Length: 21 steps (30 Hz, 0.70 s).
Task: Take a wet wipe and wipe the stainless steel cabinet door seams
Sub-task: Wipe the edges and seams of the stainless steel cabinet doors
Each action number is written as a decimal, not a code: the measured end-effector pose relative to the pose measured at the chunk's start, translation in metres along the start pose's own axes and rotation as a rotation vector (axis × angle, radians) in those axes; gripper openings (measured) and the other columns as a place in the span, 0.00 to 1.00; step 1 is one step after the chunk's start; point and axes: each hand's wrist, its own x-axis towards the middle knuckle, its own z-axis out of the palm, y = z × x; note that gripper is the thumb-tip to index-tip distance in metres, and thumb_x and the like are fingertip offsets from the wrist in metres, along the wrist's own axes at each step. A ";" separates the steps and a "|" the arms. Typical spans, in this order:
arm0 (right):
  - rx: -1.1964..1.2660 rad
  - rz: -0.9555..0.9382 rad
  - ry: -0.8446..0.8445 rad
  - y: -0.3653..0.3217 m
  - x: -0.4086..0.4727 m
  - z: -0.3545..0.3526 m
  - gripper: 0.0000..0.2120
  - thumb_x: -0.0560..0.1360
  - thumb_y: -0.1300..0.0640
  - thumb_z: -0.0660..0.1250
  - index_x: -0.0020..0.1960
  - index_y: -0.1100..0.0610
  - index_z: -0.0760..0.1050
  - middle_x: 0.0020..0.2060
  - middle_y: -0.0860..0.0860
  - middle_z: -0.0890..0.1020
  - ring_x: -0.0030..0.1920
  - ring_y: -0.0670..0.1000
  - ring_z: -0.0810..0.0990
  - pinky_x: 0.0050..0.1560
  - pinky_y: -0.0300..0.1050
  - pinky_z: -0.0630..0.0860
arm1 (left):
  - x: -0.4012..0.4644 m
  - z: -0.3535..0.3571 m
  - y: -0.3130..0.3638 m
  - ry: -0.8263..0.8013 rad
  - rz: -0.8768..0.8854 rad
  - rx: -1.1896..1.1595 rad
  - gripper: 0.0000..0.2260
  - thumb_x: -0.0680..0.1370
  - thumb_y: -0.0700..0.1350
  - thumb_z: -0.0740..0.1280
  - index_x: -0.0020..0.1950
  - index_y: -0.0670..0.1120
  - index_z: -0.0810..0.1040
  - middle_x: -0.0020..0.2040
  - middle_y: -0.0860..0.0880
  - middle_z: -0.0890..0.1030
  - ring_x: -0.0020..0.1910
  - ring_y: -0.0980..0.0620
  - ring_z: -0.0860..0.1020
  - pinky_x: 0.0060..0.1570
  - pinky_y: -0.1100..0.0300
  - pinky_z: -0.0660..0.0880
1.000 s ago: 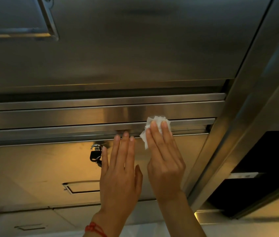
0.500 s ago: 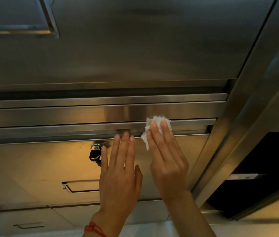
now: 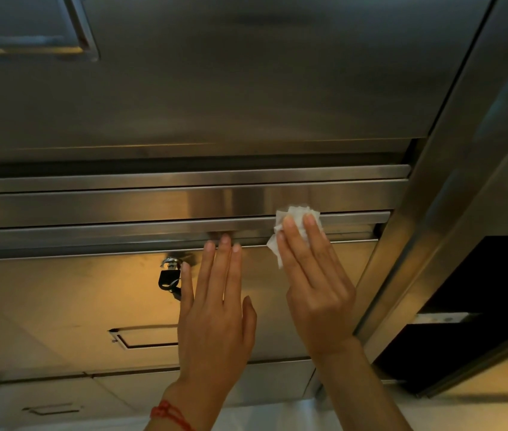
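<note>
a crumpled white wet wipe sits pressed against the horizontal seam between two brushed-steel rails at the top of a stainless steel cabinet door, toward the right end of that seam. the right hand lies flat over the wipe with fingers straight and together, two fingertips pushing the bunched top of the wipe into the seam while a loose corner of it hangs out from under the hand's left edge; the fingers are extended, not curled around the wipe. just beside it, the left hand rests flat on the door face with fingers straight and slightly spread, the longest fingertips reaching the lower rail of the seam, holding nothing. a red string bracelet circles the left wrist. to the left of the left hand's little finger, a small black padlock hangs from a metal hasp just under the seam. lower on the door, a recessed rectangular pull is partly hidden by the left hand. above the rails, a larger upper steel panel fills the top of the view, and a steel upright post runs diagonally down the right side, with a dark opening beyond it.
</note>
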 end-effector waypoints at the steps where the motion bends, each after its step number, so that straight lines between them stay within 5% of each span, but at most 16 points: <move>1: -0.006 -0.015 0.000 0.003 0.000 0.000 0.12 0.81 0.66 0.57 0.57 0.64 0.78 0.58 0.59 0.79 0.61 0.60 0.76 0.60 0.54 0.75 | 0.000 0.000 0.000 0.000 0.001 0.002 0.28 0.74 0.46 0.56 0.73 0.40 0.59 0.73 0.43 0.59 0.73 0.45 0.55 0.70 0.44 0.51; 12: -0.059 0.079 0.025 0.036 -0.015 -0.007 0.10 0.77 0.66 0.65 0.58 0.65 0.77 0.59 0.60 0.77 0.63 0.62 0.73 0.65 0.55 0.70 | 0.001 -0.002 -0.001 0.029 0.012 0.013 0.27 0.73 0.46 0.56 0.71 0.38 0.64 0.72 0.42 0.61 0.72 0.45 0.57 0.70 0.46 0.48; 21: -0.007 0.107 0.031 0.022 -0.009 -0.007 0.11 0.81 0.65 0.58 0.56 0.66 0.78 0.56 0.61 0.79 0.60 0.63 0.76 0.59 0.56 0.75 | 0.000 -0.002 0.001 0.017 0.003 -0.015 0.27 0.73 0.46 0.56 0.72 0.38 0.63 0.73 0.42 0.61 0.73 0.44 0.57 0.69 0.43 0.52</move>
